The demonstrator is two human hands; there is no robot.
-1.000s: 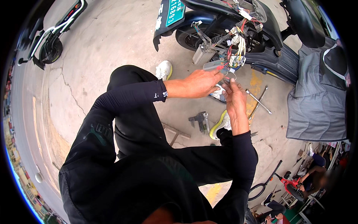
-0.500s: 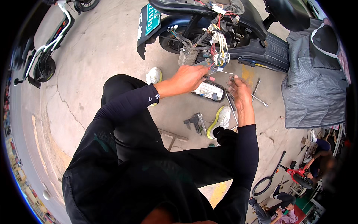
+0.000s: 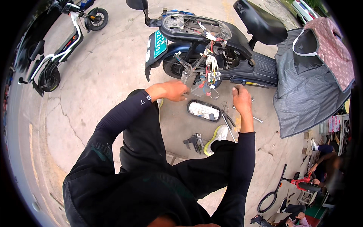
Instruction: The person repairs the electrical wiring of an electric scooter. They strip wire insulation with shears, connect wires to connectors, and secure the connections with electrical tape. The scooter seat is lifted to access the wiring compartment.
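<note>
Left hand [image 3: 174, 90] near the wiring bundle [image 3: 212, 63], any grip unclear.

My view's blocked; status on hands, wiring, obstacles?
Left hand by metal box, grip unclear. Right hand curled, apart from wiring. Wiring dangling from scooter, between hands. Possible obstacle: oval black-rimmed piece on ground.

Bare hands [image 3: 242, 101]: you are showing two
Dark-blue-and-black plastic scooter [image 3: 239, 39]: one is standing before you
White-framed black scooter [image 3: 72, 43]: one is standing
Teal rectangular plate [image 3: 160, 44]: one is hanging
White-faced black oval panel [image 3: 202, 109]: one is lying
</note>
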